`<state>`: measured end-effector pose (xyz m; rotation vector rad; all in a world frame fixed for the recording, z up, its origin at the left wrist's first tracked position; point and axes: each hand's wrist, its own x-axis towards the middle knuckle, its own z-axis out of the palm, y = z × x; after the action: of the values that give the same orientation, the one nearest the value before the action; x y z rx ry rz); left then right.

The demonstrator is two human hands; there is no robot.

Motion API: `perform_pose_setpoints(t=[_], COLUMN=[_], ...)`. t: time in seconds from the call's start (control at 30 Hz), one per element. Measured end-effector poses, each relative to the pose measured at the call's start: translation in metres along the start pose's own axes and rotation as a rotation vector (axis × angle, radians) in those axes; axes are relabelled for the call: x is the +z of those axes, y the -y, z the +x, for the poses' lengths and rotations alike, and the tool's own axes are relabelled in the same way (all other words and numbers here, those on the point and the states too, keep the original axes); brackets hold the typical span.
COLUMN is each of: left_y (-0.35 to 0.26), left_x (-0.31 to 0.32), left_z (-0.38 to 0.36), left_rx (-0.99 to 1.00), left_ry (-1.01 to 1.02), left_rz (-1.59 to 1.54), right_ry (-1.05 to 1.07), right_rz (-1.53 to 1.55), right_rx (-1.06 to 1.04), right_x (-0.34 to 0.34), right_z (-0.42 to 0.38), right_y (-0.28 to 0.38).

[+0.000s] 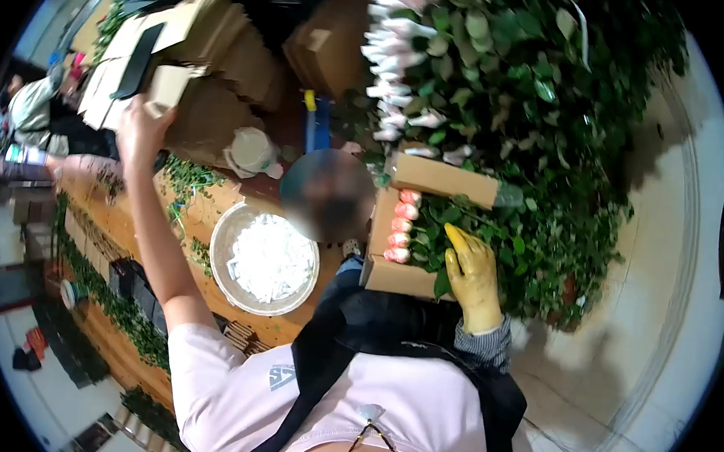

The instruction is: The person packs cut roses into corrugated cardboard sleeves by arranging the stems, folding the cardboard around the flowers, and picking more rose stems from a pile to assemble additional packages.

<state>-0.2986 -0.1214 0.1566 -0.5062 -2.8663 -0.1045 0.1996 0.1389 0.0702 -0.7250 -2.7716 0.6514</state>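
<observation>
Left hand point(142, 124): arm raised full stretch to stack of flat cardboard sheets point(216, 46) at far end of bench. Fingers closed on edge of one folded cardboard piece point(169, 85), thumb under. Grip looks like a pinch at the near corner, prob. because that is all the reach allows.

Right hand point(474, 277): yellow glove, striped sleeve guard. Palm down, fingers extended and spread, not gripping. Rests flat on foliage of rose bundle point(427, 233). Judged to be pinning the bundle so it does not roll or spring open while the other arm is away.

Rose bundle: lies on its side just in front of the body. Cardboard collar point(392, 275) wraps the head end, with pink buds point(401, 228) lined up along its edge. Collar presumably shields the buds.

Surroundings: metal bowl point(223, 243) of white bits sits on wooden bench point(112, 221), between the two arms, within easy reach. Leaf scraps are scattered on the bench. Large heap of sleeved roses point(508, 86) lies beyond the bundle. Black flat item point(137, 63) lies atop the stack. Blurred head of a second person point(327, 195) shows by the bundle; another co-worker point(32, 110) is at far left.
</observation>
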Motion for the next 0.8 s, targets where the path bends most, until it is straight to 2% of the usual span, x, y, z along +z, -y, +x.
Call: perform_pose_setpoints(t=[0.03,0.1,0.17,0.23,0.27,0.3,0.33,0.37,0.4,0.43,0.47,0.5,0.53,0.57,0.6,0.63,0.67,0.7,0.73,0.77,0.8], left_y=[0.005,0.016,0.007,0.001,-0.001,-0.032,-0.063,-0.105,-0.141,-0.172,-0.198,-0.215,-0.234,-0.236,-0.237,-0.24,-0.241,-0.244,-0.248,-0.25,-0.251], left_x=[-0.001,0.007,0.002,0.001,0.026,0.029,0.032,0.034,0.04,0.05,0.065,0.087,0.073,0.081,0.088,0.085,0.079,0.077,0.078,0.079,0.093], left_z=[-0.006,-0.019,-0.044,-0.075,-0.101,-0.128,-0.155,-0.192,-0.217,-0.243,-0.265,-0.283,-0.287,-0.285,-0.285,-0.283,-0.277,-0.271,-0.264,-0.26,-0.261], left_rx=[0.031,0.161,-0.01,-0.013,0.08,0.086,0.054,-0.042,0.088,0.026,0.037,0.076,0.118,0.276,0.396,0.507,0.587,0.597,0.897,1.195,1.284], left_ry=[-0.039,-0.292,-0.381,-0.413,-0.197,-0.004,0.191,0.358,0.56,0.775,0.853,0.862,0.91,0.859,0.658,0.457,0.434,0.434,0.367,0.298,0.443], left_rz=[0.009,-0.11,-0.035,-0.217,-0.511,-0.704,-0.88,-0.904,-1.036,-1.205,-1.281,-1.314,-1.266,-0.862,-0.774,-0.68,-0.537,-0.533,-0.616,-0.696,-0.643], right_ry=[-0.002,-0.063,-0.118,-0.081,-0.052,-0.017,-0.01,-0.002,0.095,0.194,0.21,0.137,0.198,0.256,0.165,0.154,0.176,0.2,0.236,0.243,0.285], right_rz=[-0.012,-0.01,0.005,0.099,0.205,0.339,0.611,0.882,1.076,1.269,1.228,1.186,1.132,1.077,0.939,0.944,0.963,0.983,0.712,0.658,0.584], right_rx=[0.011,-0.013,-0.023,0.062,0.12,0.154,0.194,0.232,0.302,0.373,0.417,0.569,0.549,0.526,0.556,0.555,0.555,0.559,0.621,0.666,0.667], right_x=[0.001,0.0,-0.006,-0.016,-0.022,-0.016,-0.012,-0.007,-0.003,0.001,0.017,0.031,0.036,0.04,0.046,0.06,0.078,0.074,0.07,0.069,0.07], right_z=[-0.003,-0.006,-0.005,-0.001,-0.004,-0.008,-0.01,-0.008,-0.004,-0.001,-0.001,0.002,0.007,0.012,0.013,0.011,0.008,0.011,0.014,0.015,0.02], right_y=[-0.003,-0.007,-0.01,-0.003,-0.003,-0.008,-0.004,0.004,0.009,0.013,0.006,0.008,-0.003,-0.013,-0.016,-0.025,-0.038,-0.035,-0.034,-0.027,-0.024])
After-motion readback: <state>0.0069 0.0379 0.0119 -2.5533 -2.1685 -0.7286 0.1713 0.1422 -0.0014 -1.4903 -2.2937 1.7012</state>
